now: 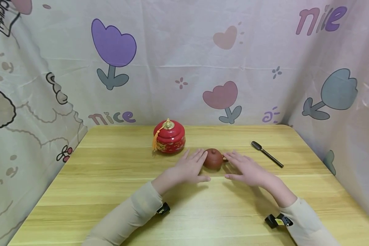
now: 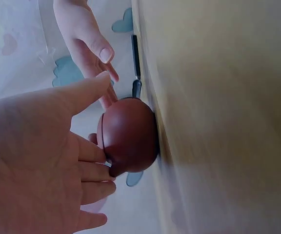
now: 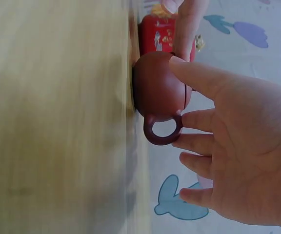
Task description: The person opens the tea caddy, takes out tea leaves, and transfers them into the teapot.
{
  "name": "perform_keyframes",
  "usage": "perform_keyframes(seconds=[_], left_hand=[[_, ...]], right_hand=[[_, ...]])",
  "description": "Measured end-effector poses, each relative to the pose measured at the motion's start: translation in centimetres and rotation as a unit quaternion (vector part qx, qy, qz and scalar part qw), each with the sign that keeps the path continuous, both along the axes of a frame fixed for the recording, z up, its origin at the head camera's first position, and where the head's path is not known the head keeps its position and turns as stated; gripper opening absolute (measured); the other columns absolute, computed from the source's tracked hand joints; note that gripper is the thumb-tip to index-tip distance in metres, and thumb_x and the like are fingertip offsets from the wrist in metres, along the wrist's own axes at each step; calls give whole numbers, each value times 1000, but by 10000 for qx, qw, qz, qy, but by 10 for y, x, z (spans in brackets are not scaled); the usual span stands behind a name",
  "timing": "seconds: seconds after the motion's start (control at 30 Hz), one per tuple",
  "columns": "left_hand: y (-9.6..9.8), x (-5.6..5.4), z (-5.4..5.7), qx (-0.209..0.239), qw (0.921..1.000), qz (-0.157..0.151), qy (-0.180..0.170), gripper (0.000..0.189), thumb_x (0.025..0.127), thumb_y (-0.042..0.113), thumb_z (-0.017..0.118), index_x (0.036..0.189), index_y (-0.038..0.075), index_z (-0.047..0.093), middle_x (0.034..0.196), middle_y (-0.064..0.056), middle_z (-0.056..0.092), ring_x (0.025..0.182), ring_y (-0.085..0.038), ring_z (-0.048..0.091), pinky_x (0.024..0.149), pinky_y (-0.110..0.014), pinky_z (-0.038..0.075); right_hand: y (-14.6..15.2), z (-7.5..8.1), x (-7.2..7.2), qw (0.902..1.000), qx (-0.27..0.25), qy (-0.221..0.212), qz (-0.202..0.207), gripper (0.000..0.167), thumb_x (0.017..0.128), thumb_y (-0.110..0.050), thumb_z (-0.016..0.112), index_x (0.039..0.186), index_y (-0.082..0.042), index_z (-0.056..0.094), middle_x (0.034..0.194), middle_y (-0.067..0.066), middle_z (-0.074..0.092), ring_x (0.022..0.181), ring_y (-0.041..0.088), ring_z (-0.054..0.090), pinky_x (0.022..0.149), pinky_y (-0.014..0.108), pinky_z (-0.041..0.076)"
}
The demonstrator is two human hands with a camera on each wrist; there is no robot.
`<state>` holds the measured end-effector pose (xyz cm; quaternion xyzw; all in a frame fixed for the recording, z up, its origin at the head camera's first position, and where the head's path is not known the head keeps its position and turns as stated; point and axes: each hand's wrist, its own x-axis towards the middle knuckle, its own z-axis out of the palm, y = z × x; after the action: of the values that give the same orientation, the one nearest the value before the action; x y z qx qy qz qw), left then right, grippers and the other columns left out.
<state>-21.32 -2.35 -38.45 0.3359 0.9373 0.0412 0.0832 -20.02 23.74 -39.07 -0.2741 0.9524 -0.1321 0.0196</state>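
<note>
A small reddish-brown clay teapot (image 1: pixel 213 160) with a knobbed lid stands upright on the wooden table between both hands. My left hand (image 1: pixel 189 168) is on its left, fingers extended at the spout side; the left wrist view shows the spout (image 2: pixel 117 168) by the fingertips. On the other side, my right hand (image 1: pixel 247 169) has straight fingers at the ring handle (image 3: pixel 163 130). Neither hand is curled round the pot. Whether the fingertips press on it or only lie close, I cannot tell.
Behind the left hand stands a red lidded jar (image 1: pixel 169 137) with gold decoration and an orange tassel. To the right lies a dark scoop (image 1: pixel 267 154) with a long handle. A printed cloth (image 1: pixel 160 68) hangs around the back and sides of the table (image 1: pixel 110 191).
</note>
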Motion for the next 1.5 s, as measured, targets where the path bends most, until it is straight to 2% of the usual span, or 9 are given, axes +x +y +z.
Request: perform_keyframes(seconds=[0.23,0.47,0.7,0.83,0.93,1.07,1.2,1.37,1.5], left_hand=[[-7,21,6,-124,9997,-154,122,94,91,66,47,156,5,17,163,-15,18,152,-28,16,123,-56,9],[-12,36,11,-241,9994,-216,143,93,91,67,47,156,5,19,162,-13,20,151,-27,19,122,-55,13],[-18,40,13,-17,9995,-257,-169,89,93,64,47,156,8,20,163,-11,19,152,-26,17,123,-55,11],[-24,34,12,194,9988,-281,-346,87,93,61,50,156,10,20,164,-9,18,153,-26,14,122,-55,13],[-27,24,11,349,9982,-338,-337,87,92,60,53,156,10,21,164,-9,18,153,-28,13,122,-56,16],[-25,8,12,574,9967,-448,-352,89,91,62,53,156,9,21,164,-10,19,153,-29,12,121,-58,18],[-22,-5,10,691,9954,-434,-500,93,91,65,51,156,8,19,164,-10,16,154,-28,8,121,-59,15],[-16,-16,5,746,9942,-438,-643,94,90,68,48,157,10,15,165,-9,13,154,-27,5,121,-59,14],[-10,-21,0,768,9927,-512,-777,95,90,69,47,157,10,13,165,-8,11,154,-27,6,121,-59,15]], right_hand=[[-3,3,17,9998,149,3,89,78,90,-51,62,151,-10,35,155,19,36,145,42,29,114,64,26],[-7,13,35,9994,309,101,127,76,90,-52,62,149,-10,40,153,18,39,144,40,33,113,64,26],[-9,16,40,9992,351,102,139,71,91,-49,62,147,-10,42,152,18,41,143,40,34,113,64,27],[-11,16,34,9993,99,316,188,67,91,-45,63,144,-7,47,150,19,44,141,41,37,111,63,31],[-14,16,25,9972,-276,641,263,61,91,-41,65,139,-4,52,145,20,49,137,41,43,109,61,37],[-21,17,11,9899,-864,1043,424,52,90,-35,69,130,-4,59,134,15,59,126,35,55,104,52,46],[-29,15,0,9812,-1302,1284,613,41,86,-28,74,120,-6,65,124,10,63,118,29,60,100,47,50],[-33,10,-7,9742,-1528,1449,812,31,83,-21,77,111,-8,70,116,9,65,111,26,60,95,46,52],[-34,7,-9,9766,-1515,1294,812,26,84,-17,76,108,-10,71,113,8,65,109,24,60,93,45,52]])
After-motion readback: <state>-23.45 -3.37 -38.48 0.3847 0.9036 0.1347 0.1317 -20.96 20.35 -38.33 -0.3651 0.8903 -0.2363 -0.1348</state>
